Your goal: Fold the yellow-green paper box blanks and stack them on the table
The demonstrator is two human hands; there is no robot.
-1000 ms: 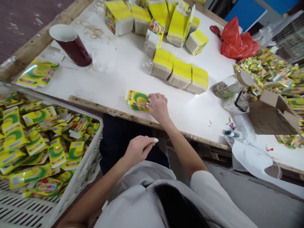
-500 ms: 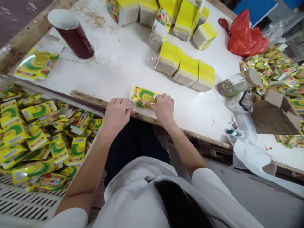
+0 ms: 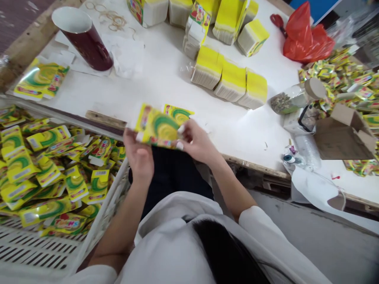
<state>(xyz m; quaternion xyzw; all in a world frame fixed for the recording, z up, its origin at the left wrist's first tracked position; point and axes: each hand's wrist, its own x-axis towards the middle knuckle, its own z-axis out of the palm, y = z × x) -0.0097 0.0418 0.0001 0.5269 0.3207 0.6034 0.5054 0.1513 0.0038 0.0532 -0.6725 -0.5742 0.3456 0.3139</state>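
Observation:
A yellow and green printed carton (image 3: 160, 128), somewhat blurred, is raised over the table's front edge between my two hands. My right hand (image 3: 197, 142) pinches its right end between thumb and fingers. At its left end, my left hand (image 3: 139, 157) has its palm turned up, with the fingers against the carton and partly hidden. Just behind, another yellow carton (image 3: 180, 113) lies on the white tabletop, partly covered by the raised one.
Bundled stacks of yellow cartons (image 3: 233, 81) stand farther back. A maroon mug (image 3: 89, 45) is at the left, a glass jar (image 3: 290, 98) and brown cardboard box (image 3: 340, 134) at the right. A white crate (image 3: 38, 252) of folded cartons sits left, below table height.
A carton has come up off the table between my hands, uncovering another one beneath. My left hand has turned palm up and moved slightly toward me; the right now pinches the raised carton.

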